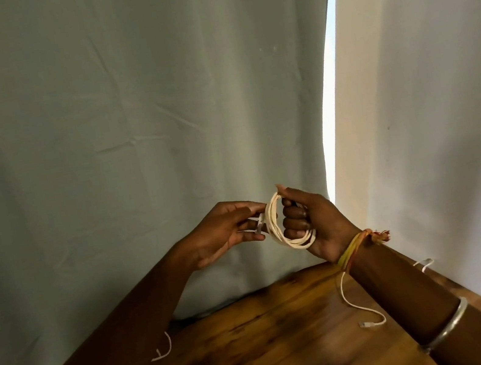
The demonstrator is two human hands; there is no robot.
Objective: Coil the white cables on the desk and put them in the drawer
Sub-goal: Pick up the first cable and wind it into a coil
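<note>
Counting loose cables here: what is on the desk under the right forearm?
One white cable emerges left of the right forearm, its plug on the desk; another cable end pokes out by the wall. The arm hides whether they join.

Room dim, warm cast. Only strong light: narrow daylight strip [330, 134] between curtain [125, 122] and wall [440, 82] at right, blown out to white glare. Curtain grey-green, darkening toward left and near-left corner. Soft broad shadows across wall. White cable [274, 224] reads cream, in focus. Surface [276, 337] shows dull sheen mid-way. Forearms [429, 293] near camera dark, slightly soft. Wide-angle bend curves strip and surface edge.
</note>
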